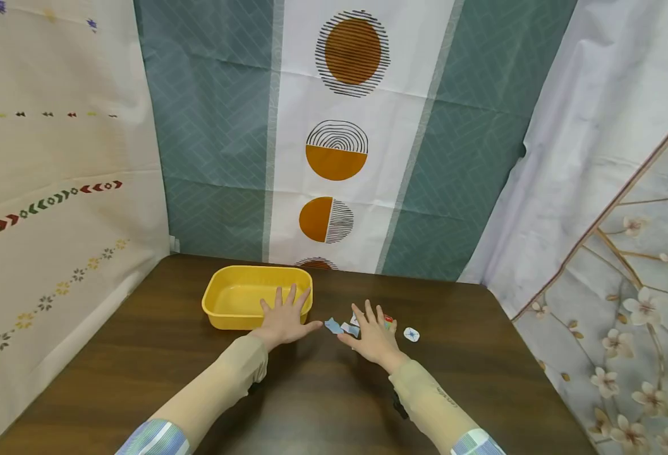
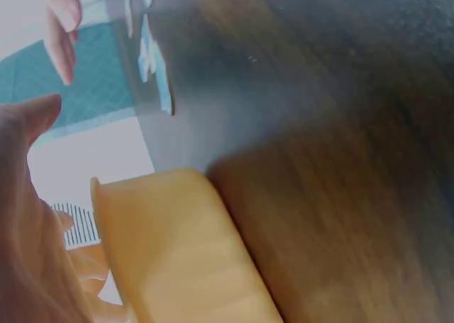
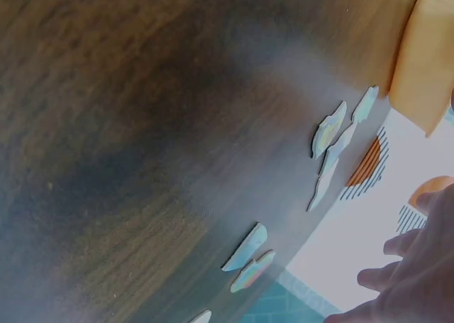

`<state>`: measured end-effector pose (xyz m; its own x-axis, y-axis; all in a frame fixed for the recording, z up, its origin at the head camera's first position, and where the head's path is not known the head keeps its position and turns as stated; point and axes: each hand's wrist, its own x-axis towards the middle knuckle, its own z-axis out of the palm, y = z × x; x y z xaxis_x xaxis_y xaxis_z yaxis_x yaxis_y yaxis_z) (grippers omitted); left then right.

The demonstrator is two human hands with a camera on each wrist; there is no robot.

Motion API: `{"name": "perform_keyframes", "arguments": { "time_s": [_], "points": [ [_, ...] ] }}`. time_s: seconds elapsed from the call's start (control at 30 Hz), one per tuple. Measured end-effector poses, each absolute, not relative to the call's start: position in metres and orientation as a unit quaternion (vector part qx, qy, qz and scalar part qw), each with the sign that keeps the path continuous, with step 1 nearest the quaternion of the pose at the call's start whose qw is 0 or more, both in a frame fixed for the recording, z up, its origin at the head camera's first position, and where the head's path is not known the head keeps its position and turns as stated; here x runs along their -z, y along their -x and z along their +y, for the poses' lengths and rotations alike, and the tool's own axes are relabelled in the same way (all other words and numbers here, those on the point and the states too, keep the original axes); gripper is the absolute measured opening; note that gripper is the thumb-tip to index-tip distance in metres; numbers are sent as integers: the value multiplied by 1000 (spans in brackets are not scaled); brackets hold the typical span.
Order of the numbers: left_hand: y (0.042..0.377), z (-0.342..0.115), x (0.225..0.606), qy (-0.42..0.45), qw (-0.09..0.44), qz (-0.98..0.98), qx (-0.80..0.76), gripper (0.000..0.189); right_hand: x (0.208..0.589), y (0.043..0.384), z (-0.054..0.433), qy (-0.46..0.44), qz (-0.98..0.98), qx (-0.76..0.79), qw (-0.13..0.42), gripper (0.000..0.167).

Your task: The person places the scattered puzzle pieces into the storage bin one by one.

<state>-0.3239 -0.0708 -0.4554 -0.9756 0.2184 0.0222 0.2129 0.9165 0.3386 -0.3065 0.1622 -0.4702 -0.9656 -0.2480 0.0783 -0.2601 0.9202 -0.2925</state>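
Observation:
My left hand [image 1: 285, 321], fingers spread and straight, hovers by the front right corner of a yellow plastic tub [image 1: 231, 321]; it overlaps the tub's rim in the head view. My right hand [image 1: 375, 340] is also spread, held over several small flat pieces with wavy edges, like jigsaw pieces. A light blue piece [image 1: 334, 326] lies between the hands, with a white and blue piece [image 1: 350, 329] beside it. Past the right fingers shows a red and green piece [image 1: 388, 320], partly hidden. In the right wrist view, thin pieces [image 3: 328, 131] lie flat on the table, apart from the fingers.
A white piece [image 1: 411, 334] with a blue star pattern lies to the right of the others. The dark wooden table [image 1: 322, 404] ends at a green and white curtain [image 1: 214, 158] behind. Patterned cloths [image 1: 55, 189] hang along both sides.

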Motion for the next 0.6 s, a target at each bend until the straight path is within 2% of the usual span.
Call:
{"name": "perform_keyframes", "arguments": {
  "time_s": [0.2, 0.6],
  "points": [
    [324, -79, 444, -102, 8, 973, -206, 88, 468, 305, 163, -136, -980, -144, 23, 89],
    [327, -115, 415, -94, -14, 969, -228, 77, 466, 306, 166, -129, -981, -144, 22, 85]
  ]
}}
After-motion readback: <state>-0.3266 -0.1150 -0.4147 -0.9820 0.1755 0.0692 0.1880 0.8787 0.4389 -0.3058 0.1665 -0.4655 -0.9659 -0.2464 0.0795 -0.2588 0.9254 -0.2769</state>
